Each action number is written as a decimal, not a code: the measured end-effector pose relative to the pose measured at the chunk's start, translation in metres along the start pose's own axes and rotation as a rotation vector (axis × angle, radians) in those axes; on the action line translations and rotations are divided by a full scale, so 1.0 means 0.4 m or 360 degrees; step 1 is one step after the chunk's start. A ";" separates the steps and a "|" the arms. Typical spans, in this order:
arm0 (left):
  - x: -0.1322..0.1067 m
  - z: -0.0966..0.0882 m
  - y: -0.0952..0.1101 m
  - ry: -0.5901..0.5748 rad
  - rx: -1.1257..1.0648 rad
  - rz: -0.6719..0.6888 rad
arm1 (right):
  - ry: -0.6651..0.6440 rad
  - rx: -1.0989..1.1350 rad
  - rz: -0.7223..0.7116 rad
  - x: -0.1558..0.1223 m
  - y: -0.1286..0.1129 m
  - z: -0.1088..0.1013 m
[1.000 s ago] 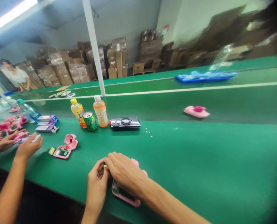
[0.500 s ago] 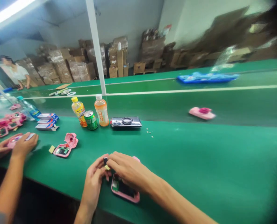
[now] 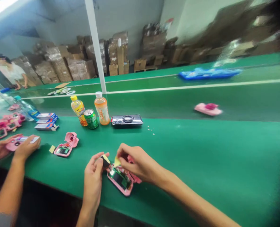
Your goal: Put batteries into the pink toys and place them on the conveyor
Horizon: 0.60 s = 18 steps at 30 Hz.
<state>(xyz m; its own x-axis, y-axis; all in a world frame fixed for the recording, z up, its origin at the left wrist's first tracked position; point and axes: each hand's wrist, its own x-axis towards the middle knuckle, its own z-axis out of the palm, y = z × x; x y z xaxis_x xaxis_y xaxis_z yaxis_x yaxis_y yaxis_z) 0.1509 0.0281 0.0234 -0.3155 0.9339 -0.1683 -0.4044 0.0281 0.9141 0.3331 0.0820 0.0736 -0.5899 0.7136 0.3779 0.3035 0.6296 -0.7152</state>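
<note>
My left hand [image 3: 94,170] is closed on a small flat black part [image 3: 105,161] with a pale yellow face along its top. My right hand [image 3: 136,160] pinches a small pale yellow slip [image 3: 117,162] just right of that part. Below both hands an opened pink casing [image 3: 128,191] lies on the green table, a green circuit board [image 3: 125,183] showing inside. Its pink lid is partly hidden behind my right hand. To the left lies another opened pink casing [image 3: 63,151] beside a yellow piece [image 3: 52,149].
A co-worker's hands [image 3: 26,148] hold a pink device at left. Small boxes [image 3: 46,126], two bottles [image 3: 102,108] [image 3: 78,110], a green can [image 3: 91,119] and a phone [image 3: 127,120] stand or lie behind. A pink item [image 3: 208,109] and blue tray [image 3: 209,74] are on the belt.
My right hand has drawn away from the left with the yellow slip, uncovering more of the circuit board. The pink item on the belt has shifted slightly right.
</note>
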 end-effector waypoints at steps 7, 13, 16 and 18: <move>-0.005 -0.018 -0.018 0.0021 0.0188 0.0085 | -0.0048 -0.0926 -0.0181 0.014 -0.002 0.076; -0.008 -0.025 -0.021 0.0115 0.0312 0.0185 | -0.0105 -0.0820 -0.0115 0.018 -0.018 0.093; -0.015 -0.020 -0.018 0.0159 0.0379 0.0274 | -0.0111 -0.0704 -0.0056 0.019 -0.019 0.084; -0.019 -0.017 -0.019 0.0156 0.0410 0.0336 | -0.0116 -0.0671 -0.0017 0.021 -0.021 0.080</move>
<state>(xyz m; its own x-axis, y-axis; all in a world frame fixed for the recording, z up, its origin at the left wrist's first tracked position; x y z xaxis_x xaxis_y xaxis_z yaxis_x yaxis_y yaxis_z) 0.1504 0.0182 0.0153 -0.4553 0.8903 0.0114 -0.0955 -0.0616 0.9935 0.3016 0.0730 0.0639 -0.6413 0.6924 0.3306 0.5675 0.7180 -0.4029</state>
